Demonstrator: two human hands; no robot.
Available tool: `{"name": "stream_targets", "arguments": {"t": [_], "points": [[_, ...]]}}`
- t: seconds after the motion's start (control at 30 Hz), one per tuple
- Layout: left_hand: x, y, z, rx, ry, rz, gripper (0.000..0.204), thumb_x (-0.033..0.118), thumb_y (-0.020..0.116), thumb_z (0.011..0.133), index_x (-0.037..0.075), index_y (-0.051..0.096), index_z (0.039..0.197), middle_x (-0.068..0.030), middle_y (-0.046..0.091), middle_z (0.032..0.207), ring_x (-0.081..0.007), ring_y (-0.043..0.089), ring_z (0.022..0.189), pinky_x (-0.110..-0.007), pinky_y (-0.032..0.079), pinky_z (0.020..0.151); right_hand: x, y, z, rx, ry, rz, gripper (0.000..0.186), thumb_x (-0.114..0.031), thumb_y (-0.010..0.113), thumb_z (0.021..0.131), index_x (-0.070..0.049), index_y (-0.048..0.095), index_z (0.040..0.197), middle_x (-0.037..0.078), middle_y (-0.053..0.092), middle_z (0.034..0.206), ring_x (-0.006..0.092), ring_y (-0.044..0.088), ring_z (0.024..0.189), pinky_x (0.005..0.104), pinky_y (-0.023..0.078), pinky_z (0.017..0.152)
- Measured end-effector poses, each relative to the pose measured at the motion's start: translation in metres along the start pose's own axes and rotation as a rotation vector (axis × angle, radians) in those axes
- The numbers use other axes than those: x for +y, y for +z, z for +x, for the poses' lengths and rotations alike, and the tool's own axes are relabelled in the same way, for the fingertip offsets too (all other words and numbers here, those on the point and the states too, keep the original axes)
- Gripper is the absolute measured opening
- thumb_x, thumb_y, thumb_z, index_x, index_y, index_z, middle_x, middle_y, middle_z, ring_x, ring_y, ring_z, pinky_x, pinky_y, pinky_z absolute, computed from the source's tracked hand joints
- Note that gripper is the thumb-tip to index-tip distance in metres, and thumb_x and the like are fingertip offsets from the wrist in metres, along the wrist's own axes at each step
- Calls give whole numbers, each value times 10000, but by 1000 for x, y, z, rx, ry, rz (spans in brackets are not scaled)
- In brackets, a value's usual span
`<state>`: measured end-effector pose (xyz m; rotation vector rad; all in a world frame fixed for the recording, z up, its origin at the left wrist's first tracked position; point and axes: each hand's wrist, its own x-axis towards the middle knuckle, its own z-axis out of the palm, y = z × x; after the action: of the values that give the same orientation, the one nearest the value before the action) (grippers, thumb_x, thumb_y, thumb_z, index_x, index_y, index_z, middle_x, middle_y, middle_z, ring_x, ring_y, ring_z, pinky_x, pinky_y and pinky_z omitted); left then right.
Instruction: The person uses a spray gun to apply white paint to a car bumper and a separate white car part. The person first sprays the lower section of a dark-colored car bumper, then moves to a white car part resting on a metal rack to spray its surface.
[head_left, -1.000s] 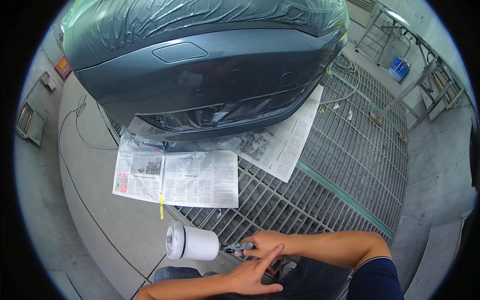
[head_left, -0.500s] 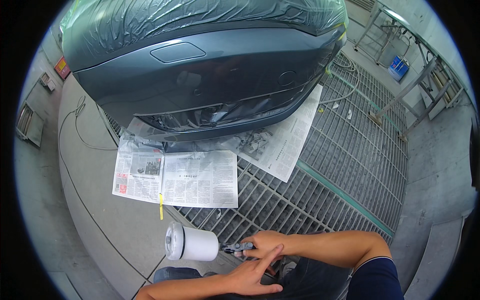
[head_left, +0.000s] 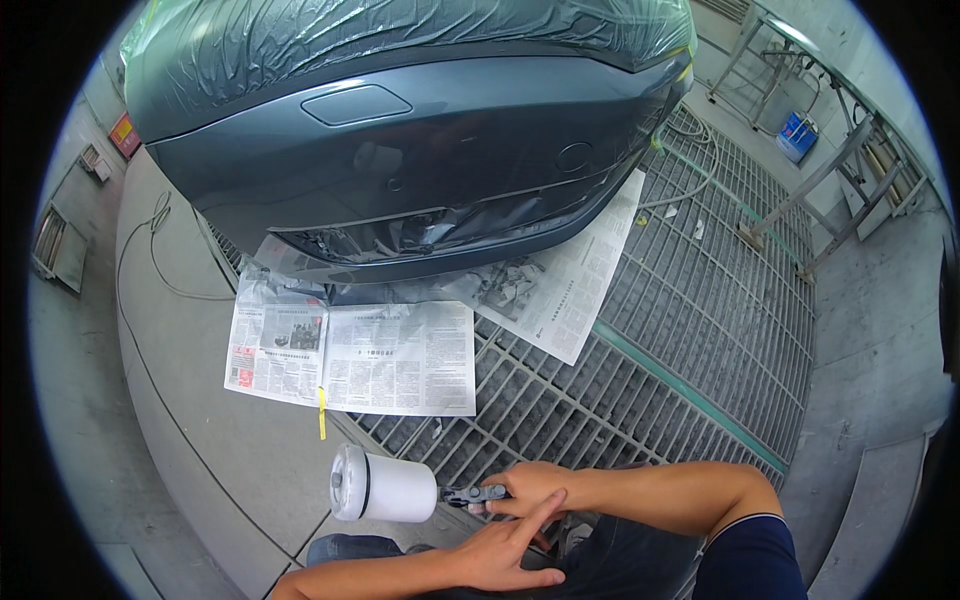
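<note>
My right hand [head_left: 525,486] is closed around a spray gun [head_left: 472,494], which lies tilted on its side. Its white paint cup [head_left: 402,490] points left and has a dark band near the lid. My left hand [head_left: 500,555] is open, its fingers stretched out with the fingertips at my right wrist. Ahead of both hands stands a glossy dark grey car bumper [head_left: 460,135], well apart from the gun. Translucent greenish masking film [head_left: 400,25] covers the bodywork above it. Dark wrinkled sheeting [head_left: 480,222] fills the bumper's lower opening.
Spread newspapers [head_left: 400,370] lie under and before the bumper, with yellow tape [head_left: 322,412] at one edge. Metal floor grating [head_left: 680,330] runs rightward. A hose [head_left: 714,160] lies at the back right, near a metal stand [head_left: 850,150] and blue bucket [head_left: 797,135]. Another thin line [head_left: 150,255] crosses the left floor.
</note>
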<state>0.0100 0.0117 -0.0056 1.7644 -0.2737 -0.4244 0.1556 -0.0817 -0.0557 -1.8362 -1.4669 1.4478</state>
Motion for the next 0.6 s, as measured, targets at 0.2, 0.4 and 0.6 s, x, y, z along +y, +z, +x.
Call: {"name": "stream_targets", "arguments": {"t": [0.2, 0.4, 0.6], "points": [[8, 0, -3, 43, -61, -87, 1112, 312, 786, 777, 55, 37, 1557, -305, 469, 1384, -413, 531, 1231, -450, 442, 1005, 1, 0, 5, -47, 8, 43, 473, -411, 550, 916, -25, 641, 1174, 234, 678, 823, 387, 661, 755, 453, 509, 680], [0, 12, 3, 23, -76, -80, 1132, 199, 779, 759, 87, -13, 1561, -285, 517, 1351, -359, 578, 1179, -433, 463, 981, 9, 6, -5, 55, 30, 78, 457, -358, 594, 879, 33, 645, 1111, 233, 679, 821, 392, 660, 771, 464, 503, 681], [1, 13, 0, 50, -68, 14, 1143, 166, 775, 751, 90, -28, 1560, -283, 522, 1347, -378, 575, 1179, -442, 462, 983, -12, -9, -14, -8, 34, 165, 454, -354, 600, 858, 75, 641, 1004, 267, 674, 829, 381, 670, 773, 445, 516, 677]]}}
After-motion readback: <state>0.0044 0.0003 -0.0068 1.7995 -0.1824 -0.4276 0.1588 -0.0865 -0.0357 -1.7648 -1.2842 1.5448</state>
